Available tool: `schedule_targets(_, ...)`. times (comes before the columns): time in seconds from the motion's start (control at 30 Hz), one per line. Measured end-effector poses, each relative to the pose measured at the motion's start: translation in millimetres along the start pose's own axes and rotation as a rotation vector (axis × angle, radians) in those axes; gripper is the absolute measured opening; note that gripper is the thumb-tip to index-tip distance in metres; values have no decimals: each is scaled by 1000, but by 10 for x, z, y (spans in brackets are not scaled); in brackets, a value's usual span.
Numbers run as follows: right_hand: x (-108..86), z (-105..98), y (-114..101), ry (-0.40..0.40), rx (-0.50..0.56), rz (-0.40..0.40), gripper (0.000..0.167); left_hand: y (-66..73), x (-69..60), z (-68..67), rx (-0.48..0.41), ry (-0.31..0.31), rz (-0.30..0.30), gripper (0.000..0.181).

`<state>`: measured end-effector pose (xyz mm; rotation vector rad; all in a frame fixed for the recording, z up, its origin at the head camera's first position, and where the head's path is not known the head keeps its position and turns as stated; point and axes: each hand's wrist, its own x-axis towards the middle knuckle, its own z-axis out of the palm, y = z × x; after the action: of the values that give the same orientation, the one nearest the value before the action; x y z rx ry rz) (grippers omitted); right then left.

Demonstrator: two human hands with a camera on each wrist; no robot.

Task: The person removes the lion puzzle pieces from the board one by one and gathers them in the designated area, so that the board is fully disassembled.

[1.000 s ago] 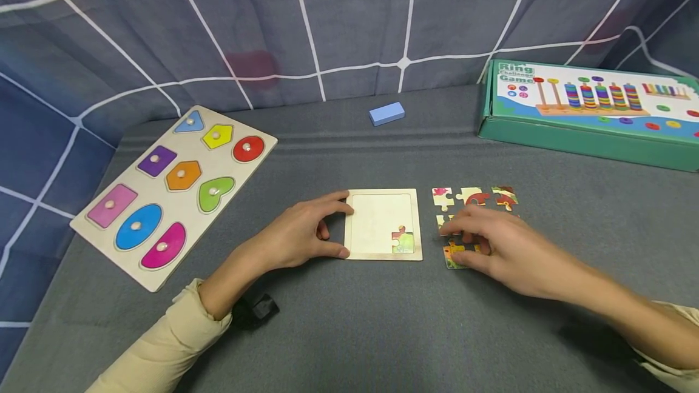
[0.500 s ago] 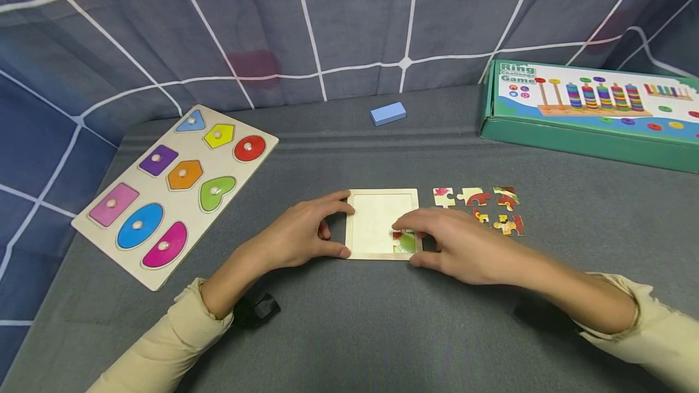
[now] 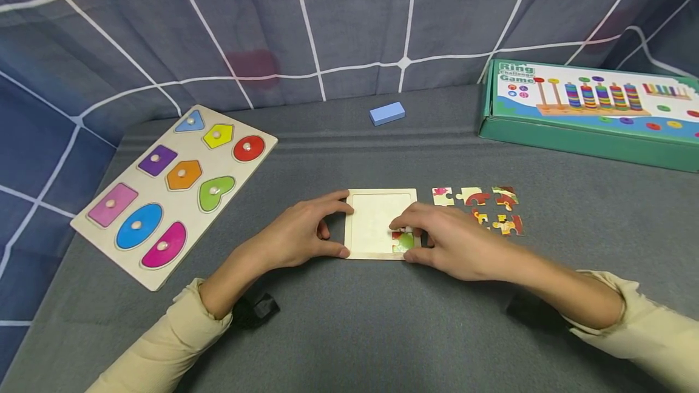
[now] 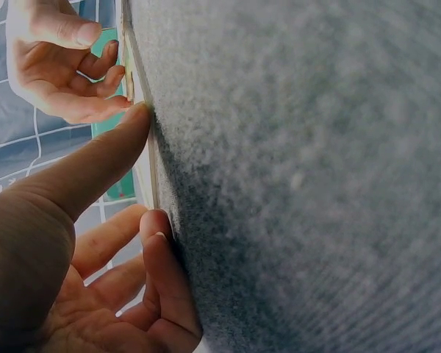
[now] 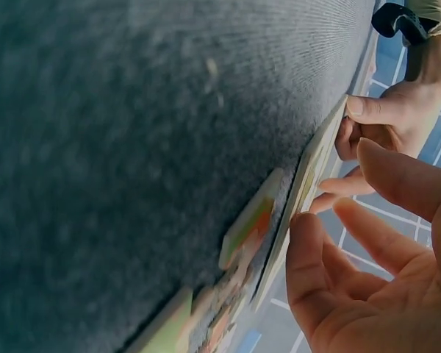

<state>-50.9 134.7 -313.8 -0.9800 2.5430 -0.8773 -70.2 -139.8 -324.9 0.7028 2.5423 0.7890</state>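
Note:
A small square wooden puzzle tray (image 3: pixel 371 223) lies on the grey cloth. My left hand (image 3: pixel 300 232) holds its left edge, thumb at the near corner and fingers at the far corner. A green-patterned jigsaw piece (image 3: pixel 404 242) sits in the tray's lower right corner. Over that side is my right hand (image 3: pixel 455 241), fingertips down by the piece's upper edge. In the right wrist view its thumb (image 5: pixel 400 173) stands apart from the fingers. A whitish edge at the fingertips may be another piece, mostly hidden. Several loose jigsaw pieces (image 3: pixel 473 197) lie right of the tray, some behind the hand.
A shape-knob board (image 3: pixel 164 199) rests at the left. Behind the tray lies a blue block (image 3: pixel 387 114). A green Ring Challenge Game box (image 3: pixel 590 120) stands at the back right. Grid-patterned cloth (image 3: pixel 349 23) hangs at the back.
From the loose pieces, my right hand has moved left over the tray's right side, then slightly further left. My left hand has stayed on the tray's left edge.

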Motion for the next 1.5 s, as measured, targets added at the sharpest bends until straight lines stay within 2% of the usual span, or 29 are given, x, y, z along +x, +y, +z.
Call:
schedule_targets(0.4, 34, 50, -18, 16, -7, 39, 28, -3, -4, 5, 0, 6, 7, 64)
schedule_targets(0.67, 55, 67, -29, 7, -11, 59, 31, -6, -1, 8, 0, 7, 10, 64)
schedule_targets(1.13, 62, 93, -28, 53, -17, 66, 26, -11, 1, 11, -2, 11, 9, 64)
schedule_targets(1.37, 64, 74, -21, 69, -14, 86, 31, -6, -5, 9, -6, 11, 7, 64)
schedule_targets(1.5, 57, 62, -19, 89, -14, 71, 25, -4, -9, 5, -9, 12, 6, 64)
